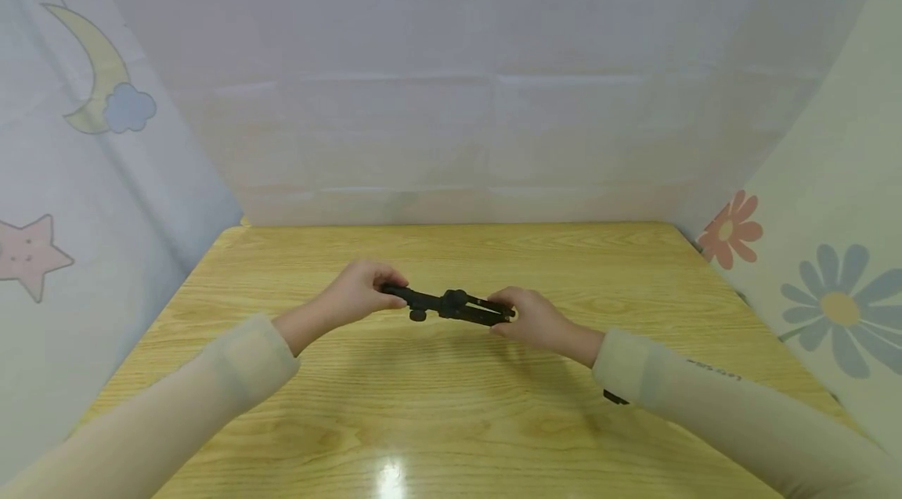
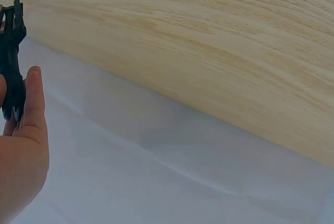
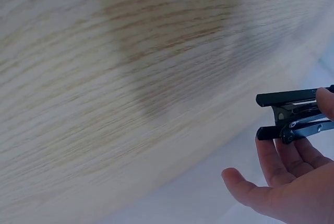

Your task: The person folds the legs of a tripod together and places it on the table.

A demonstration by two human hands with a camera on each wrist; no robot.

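A small black tripod (image 1: 454,303) is held between both hands above the wooden table, lying nearly level, with a round knob under its left part. At its left end, my left hand (image 1: 362,291) pinches it between thumb and fingers. My right hand (image 1: 535,317) grips the other end, where slim folded legs run side by side with a gap between them. In the left wrist view the tripod (image 2: 11,51) shows only in part at the left edge. Seen from the right wrist, the leg ends of the tripod (image 3: 292,114) stick out beyond the fingers.
The light wooden table (image 1: 423,405) spreads beneath both hands. A pale cloth backdrop (image 1: 451,131) rises behind it, with patterned cloth on both sides. A small dark object (image 1: 615,397) shows under the right sleeve cuff.
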